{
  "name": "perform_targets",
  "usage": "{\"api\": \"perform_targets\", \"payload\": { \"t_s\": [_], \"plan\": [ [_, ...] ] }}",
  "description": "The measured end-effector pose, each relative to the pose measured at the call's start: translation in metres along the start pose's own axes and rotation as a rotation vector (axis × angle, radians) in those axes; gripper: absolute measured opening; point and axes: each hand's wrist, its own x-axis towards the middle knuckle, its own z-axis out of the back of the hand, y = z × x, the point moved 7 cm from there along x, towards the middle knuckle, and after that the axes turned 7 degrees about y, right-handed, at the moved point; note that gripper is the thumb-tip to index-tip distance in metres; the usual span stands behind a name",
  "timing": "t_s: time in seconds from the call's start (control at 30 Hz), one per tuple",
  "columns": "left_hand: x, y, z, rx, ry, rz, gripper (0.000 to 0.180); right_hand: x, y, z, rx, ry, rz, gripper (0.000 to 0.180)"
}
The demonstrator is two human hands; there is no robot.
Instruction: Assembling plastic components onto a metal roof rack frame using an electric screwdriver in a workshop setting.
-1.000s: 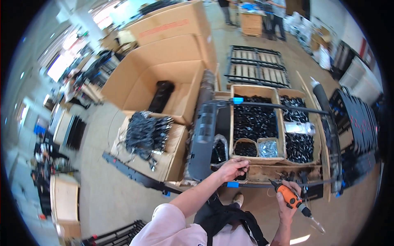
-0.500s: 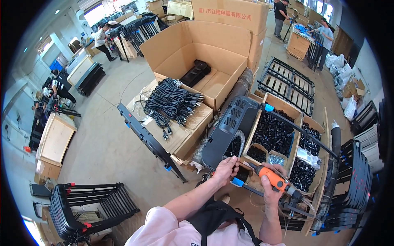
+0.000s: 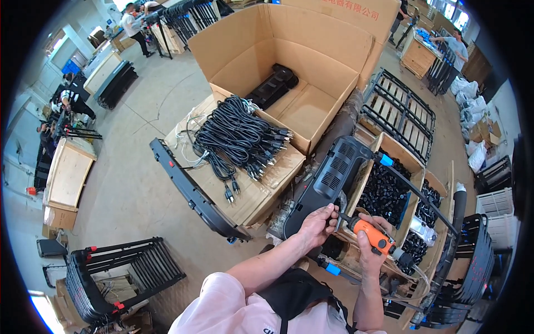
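Observation:
My right hand [image 3: 368,242] grips an orange power screwdriver [image 3: 374,235] with a black hose end, its tip pointing left at the edge of a long black vented plastic panel [image 3: 328,178]. My left hand [image 3: 317,224] pinches that panel's lower edge right by the screwdriver tip, fingers curled against it. The panel lies tilted across a wooden crate [image 3: 410,161] full of small black plastic parts [image 3: 384,195].
A bundle of black power cables [image 3: 236,139] lies on flattened cardboard to the left. Behind it stands a large open cardboard box [image 3: 283,55] with a black part inside. A long black rail [image 3: 192,192], black metal frames [image 3: 397,108] and other people at work surround the spot.
The view has swung left and down. My right hand brought the orange screwdriver up to the panel edge, where my left hand now holds beside its tip.

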Motion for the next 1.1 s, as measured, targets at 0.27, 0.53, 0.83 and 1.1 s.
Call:
{"api": "perform_targets", "payload": {
  "t_s": [0.27,0.53,0.83,1.1],
  "plan": [
    [0.023,-0.028,0.006,-0.097,0.013,0.086,0.024,0.047,-0.013,-0.027,-0.048,0.02,-0.09,0.051],
    [0.041,-0.054,0.011,-0.259,0.037,0.041,0.024,0.095,-0.011,-0.058,-0.152,0.078,-0.207,0.052],
    [0.046,-0.061,0.017,-0.376,0.071,0.078,0.026,0.119,-0.016,-0.073,-0.159,0.137,-0.277,0.051],
    [0.048,-0.062,0.02,-0.35,0.026,0.092,0.03,0.127,-0.017,-0.08,-0.208,0.187,-0.295,0.051]
  ]
}}
